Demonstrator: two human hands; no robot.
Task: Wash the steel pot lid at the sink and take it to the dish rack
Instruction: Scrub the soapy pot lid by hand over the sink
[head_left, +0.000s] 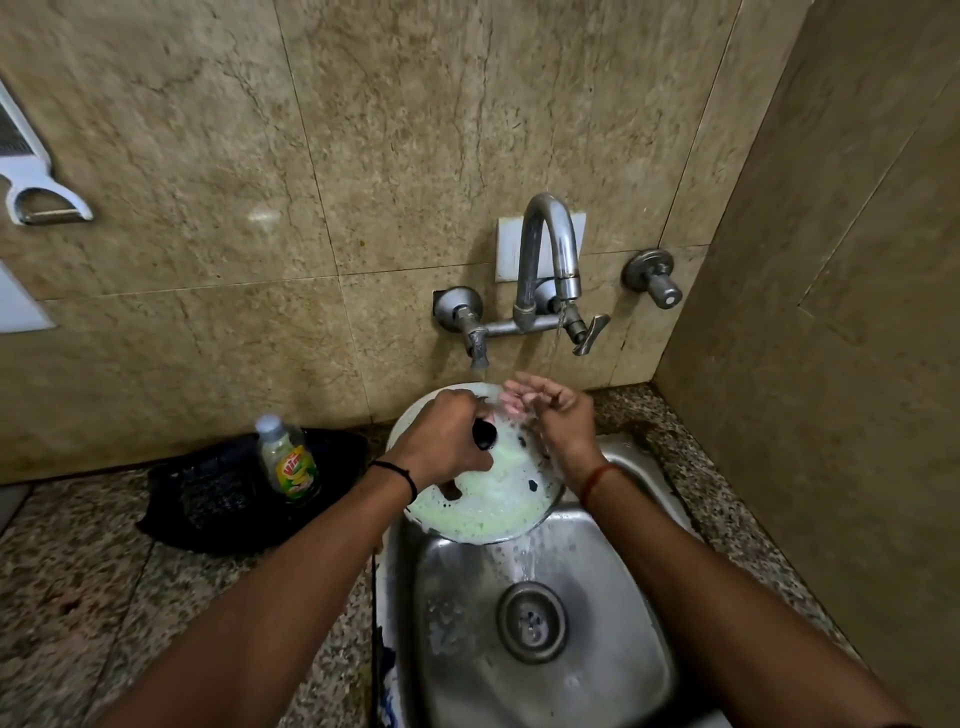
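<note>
A home kitchen: steel sink set in granite counter, wall tap (running), dish-soap bottle, hanging peeler.

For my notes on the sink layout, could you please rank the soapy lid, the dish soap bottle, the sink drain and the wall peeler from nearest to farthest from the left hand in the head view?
From the left hand:
1. Soapy lid: in its grip, over the sink's back edge.
2. Dish soap bottle: to its left, on the counter.
3. Sink drain: below and right, in the basin.
4. Wall peeler: far upper left, on the tiles.
</note>
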